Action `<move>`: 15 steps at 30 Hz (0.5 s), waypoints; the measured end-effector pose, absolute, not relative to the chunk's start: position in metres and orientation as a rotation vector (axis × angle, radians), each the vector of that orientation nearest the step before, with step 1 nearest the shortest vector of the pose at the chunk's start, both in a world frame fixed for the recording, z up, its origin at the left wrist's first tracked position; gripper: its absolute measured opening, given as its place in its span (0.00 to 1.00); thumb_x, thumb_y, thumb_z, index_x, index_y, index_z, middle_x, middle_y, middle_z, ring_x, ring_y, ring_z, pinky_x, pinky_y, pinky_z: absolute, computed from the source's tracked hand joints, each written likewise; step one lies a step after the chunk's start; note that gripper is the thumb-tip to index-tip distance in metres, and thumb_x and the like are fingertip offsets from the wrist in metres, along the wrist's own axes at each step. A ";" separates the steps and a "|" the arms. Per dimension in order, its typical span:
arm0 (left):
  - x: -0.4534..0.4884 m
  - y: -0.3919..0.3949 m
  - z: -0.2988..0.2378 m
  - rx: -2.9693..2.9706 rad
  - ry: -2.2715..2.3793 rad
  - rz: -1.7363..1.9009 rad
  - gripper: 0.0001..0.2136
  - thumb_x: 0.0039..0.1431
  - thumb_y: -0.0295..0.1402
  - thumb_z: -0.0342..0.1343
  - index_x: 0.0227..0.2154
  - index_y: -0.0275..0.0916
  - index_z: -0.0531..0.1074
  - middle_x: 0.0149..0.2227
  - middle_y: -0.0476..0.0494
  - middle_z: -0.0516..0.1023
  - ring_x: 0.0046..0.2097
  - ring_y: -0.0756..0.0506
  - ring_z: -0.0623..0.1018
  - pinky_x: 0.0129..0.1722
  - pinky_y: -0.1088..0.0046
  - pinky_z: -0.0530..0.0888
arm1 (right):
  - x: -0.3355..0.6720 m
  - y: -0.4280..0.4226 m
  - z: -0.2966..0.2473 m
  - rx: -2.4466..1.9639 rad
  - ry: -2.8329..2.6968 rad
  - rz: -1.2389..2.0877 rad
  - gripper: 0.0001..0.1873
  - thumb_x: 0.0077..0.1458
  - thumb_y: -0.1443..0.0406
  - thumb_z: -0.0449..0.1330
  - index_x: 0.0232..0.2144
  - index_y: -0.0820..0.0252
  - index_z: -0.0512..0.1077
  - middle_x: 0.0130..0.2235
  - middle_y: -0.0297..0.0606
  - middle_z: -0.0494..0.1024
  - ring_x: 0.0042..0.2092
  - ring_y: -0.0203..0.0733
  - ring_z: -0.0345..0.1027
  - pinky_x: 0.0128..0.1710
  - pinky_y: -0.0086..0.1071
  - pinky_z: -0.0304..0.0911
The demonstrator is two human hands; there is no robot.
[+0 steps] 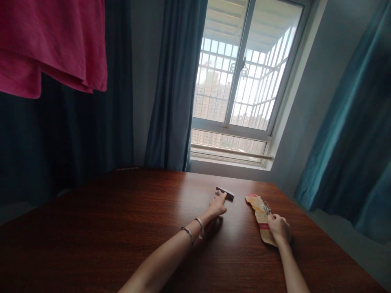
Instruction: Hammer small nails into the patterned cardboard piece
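My left hand (218, 204) reaches forward over the wooden table (106, 232) and its fingertips touch a small dark flat box (225, 192); the fingers look curled toward it. Two silver bangles sit on that wrist. My right hand (278, 227) is closed round a metal fork (266, 208), whose tines point away from me. The fork rests over a long flat paper packet (260, 211), tan with red and white print, that lies on the table under the hand.
A barred window (241, 77) stands beyond the table's far edge, flanked by blue curtains (174, 85). A pink cloth (51, 44) hangs at the upper left. The table's right edge runs close to my right arm.
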State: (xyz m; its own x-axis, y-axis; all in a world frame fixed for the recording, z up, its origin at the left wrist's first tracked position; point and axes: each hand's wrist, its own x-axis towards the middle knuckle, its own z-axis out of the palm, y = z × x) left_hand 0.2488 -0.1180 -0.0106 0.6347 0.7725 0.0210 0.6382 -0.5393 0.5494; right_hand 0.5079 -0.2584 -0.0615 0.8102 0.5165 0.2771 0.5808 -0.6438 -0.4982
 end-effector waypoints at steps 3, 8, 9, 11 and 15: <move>0.215 -0.089 -0.009 2.327 1.218 0.513 0.33 0.42 0.25 0.53 0.55 0.38 0.52 0.51 0.29 0.63 0.47 0.36 0.71 0.41 0.66 0.67 | 0.489 -0.249 -0.057 -2.417 -0.902 -0.131 0.22 0.50 0.55 0.48 0.38 0.60 0.75 0.42 0.53 0.74 0.41 0.53 0.69 0.37 0.37 0.60; 0.139 -0.033 0.008 2.278 1.256 0.736 0.33 0.39 0.23 0.55 0.53 0.29 0.52 0.41 0.30 0.70 0.42 0.36 0.72 0.39 0.69 0.65 | 0.443 -0.224 -0.053 -2.373 -1.129 -0.150 0.19 0.54 0.59 0.47 0.39 0.59 0.74 0.42 0.48 0.74 0.43 0.48 0.67 0.42 0.33 0.58; 0.123 -0.023 0.013 2.288 1.271 0.753 0.33 0.38 0.23 0.55 0.52 0.28 0.52 0.40 0.31 0.70 0.42 0.36 0.73 0.39 0.69 0.65 | 0.432 -0.218 -0.053 -2.350 -1.184 -0.158 0.19 0.54 0.60 0.47 0.38 0.59 0.74 0.42 0.47 0.74 0.44 0.47 0.67 0.43 0.33 0.58; 0.093 -0.007 0.020 2.304 1.338 0.733 0.32 0.38 0.23 0.55 0.51 0.28 0.52 0.38 0.34 0.71 0.40 0.37 0.73 0.38 0.69 0.65 | 0.405 -0.205 -0.052 -2.271 -1.298 -0.154 0.18 0.55 0.60 0.47 0.38 0.60 0.74 0.41 0.46 0.74 0.44 0.46 0.66 0.44 0.33 0.57; 0.044 0.008 0.032 2.313 1.399 0.669 0.30 0.39 0.26 0.54 0.49 0.32 0.54 0.38 0.37 0.70 0.39 0.39 0.73 0.37 0.70 0.65 | 0.337 -0.175 -0.051 -2.063 -1.487 -0.100 0.15 0.55 0.62 0.49 0.36 0.60 0.73 0.38 0.44 0.73 0.43 0.44 0.65 0.43 0.32 0.56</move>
